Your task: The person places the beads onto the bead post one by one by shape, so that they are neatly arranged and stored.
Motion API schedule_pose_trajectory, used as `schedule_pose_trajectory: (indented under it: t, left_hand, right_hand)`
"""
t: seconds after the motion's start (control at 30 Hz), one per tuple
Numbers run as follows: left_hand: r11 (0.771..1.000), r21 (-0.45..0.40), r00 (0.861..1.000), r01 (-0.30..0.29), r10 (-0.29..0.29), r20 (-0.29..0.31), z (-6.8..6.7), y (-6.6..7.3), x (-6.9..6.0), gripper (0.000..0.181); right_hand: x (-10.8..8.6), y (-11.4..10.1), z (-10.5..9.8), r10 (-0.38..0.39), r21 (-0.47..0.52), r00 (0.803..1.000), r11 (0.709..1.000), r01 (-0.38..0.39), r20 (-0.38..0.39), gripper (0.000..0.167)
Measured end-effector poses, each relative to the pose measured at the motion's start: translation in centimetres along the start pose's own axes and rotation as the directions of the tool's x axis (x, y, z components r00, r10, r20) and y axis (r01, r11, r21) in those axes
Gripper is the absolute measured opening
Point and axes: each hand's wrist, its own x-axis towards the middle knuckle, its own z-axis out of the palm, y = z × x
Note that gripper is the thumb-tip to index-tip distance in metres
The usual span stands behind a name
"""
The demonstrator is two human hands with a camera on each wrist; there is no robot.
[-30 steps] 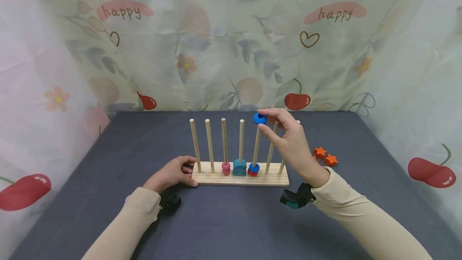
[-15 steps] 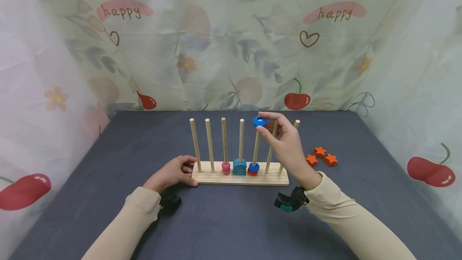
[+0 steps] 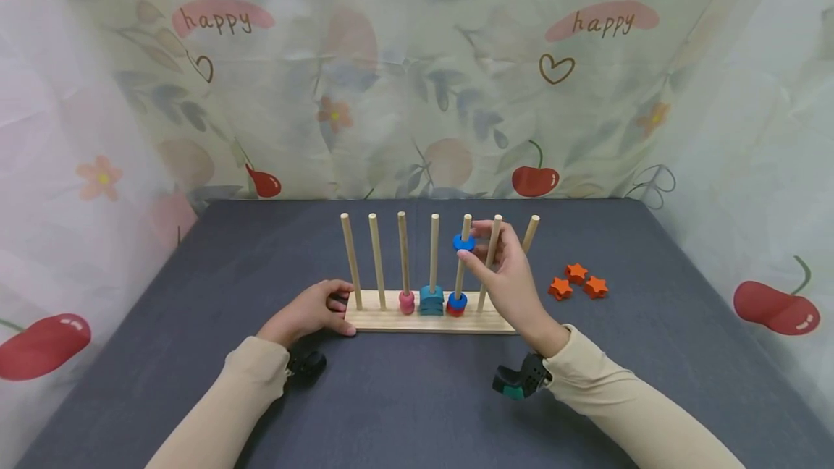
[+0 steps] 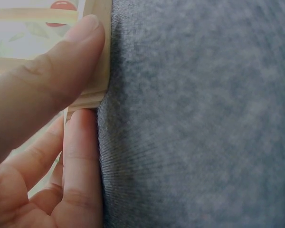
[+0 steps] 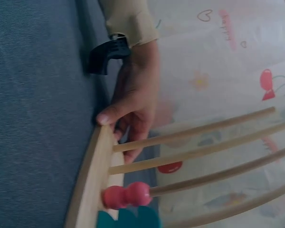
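My right hand (image 3: 515,284) pinches a blue ring (image 3: 464,242) between thumb and fingers. The ring is threaded round the upper part of the fifth peg (image 3: 467,224) from the left. Low on that peg sit another blue ring (image 3: 458,302) and a red piece (image 3: 455,312). My left hand (image 3: 313,313) holds the left end of the wooden peg board (image 3: 381,320). In the left wrist view the thumb (image 4: 88,38) lies on the board, with fingers (image 4: 80,142) against its end. The right wrist view shows the left hand (image 5: 140,97), but not the right.
Pink beads (image 3: 407,302) sit on the third peg and teal pieces (image 3: 431,301) on the fourth. Several other upright pegs stand bare. Three orange stars (image 3: 576,273) lie right of the board on the dark cloth (image 3: 417,396). A patterned curtain (image 3: 391,78) rises behind.
My right hand has lowered the blue ring from the fifth peg's top to partway down it. More of the orange stars shows as that hand moved left. The left hand has stayed put.
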Motion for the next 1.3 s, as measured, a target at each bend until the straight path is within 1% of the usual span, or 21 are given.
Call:
schedule_pose_trajectory:
  t: [0.27,0.43,0.63,0.77,0.9,1.1,1.3]
  left_hand:
    - [1.000,0.000,1.000,-0.008,0.008,0.004,0.0,0.0,0.1,0.081]
    - [1.000,0.002,1.000,-0.011,0.011,0.004,0.0,0.1,0.0,0.080]
    - [1.000,0.003,1.000,0.006,-0.006,-0.001,0.0,0.2,0.0,0.081]
    - [1.000,-0.002,1.000,0.004,-0.004,0.004,0.0,0.1,-0.1,0.082]
    - [1.000,-0.002,1.000,-0.003,0.003,0.005,0.0,0.0,-0.1,0.082]
    - [1.000,0.001,1.000,-0.006,0.006,0.001,0.0,-0.1,0.0,0.081]
    - [1.000,0.003,1.000,0.010,-0.010,-0.003,0.0,0.0,0.0,0.081]
  right_hand:
    - [-1.3,2.1,0.6,0.108,-0.058,0.993,0.993,-0.106,0.039,0.045]
    - [-1.9,3.6,0.9,0.172,-0.070,0.983,0.983,-0.167,0.061,0.044]
    - [-2.3,5.2,1.4,0.238,-0.084,0.968,0.969,-0.232,0.078,0.042]
    - [-2.6,5.9,1.6,0.268,-0.109,0.960,0.960,-0.259,0.077,0.040]
    - [-2.7,6.1,1.7,0.285,-0.106,0.955,0.955,-0.276,0.079,0.040]
    - [-2.7,5.9,1.7,0.291,-0.099,0.953,0.954,-0.283,0.081,0.039]
    - [-2.7,6.0,1.6,0.298,-0.118,0.951,0.950,-0.288,0.085,0.041]
